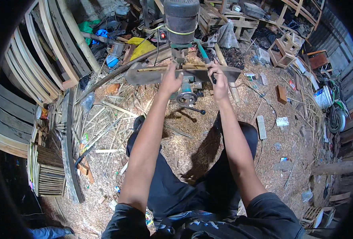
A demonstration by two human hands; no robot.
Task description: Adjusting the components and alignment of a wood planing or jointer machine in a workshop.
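Pinch risk at the drill press (pixel 181 22)
Left hand (pixel 171 81), half-open, near the spindle (pixel 179 54); right hand (pixel 220 81) gripping the lever (pixel 202 51): mistimed pull could injure.

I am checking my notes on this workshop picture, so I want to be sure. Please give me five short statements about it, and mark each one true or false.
1. The right hand grips a teal metal lever. True.
2. The left hand grips this lever too. False: it is at the long grey wooden board.
3. The dark grey cylindrical motor has a red band around it. False: the band is yellowish.
4. Long, curved, pale wooden pieces stand at the picture's left. True.
5. A long white plastic object lies on the littered floor. True.
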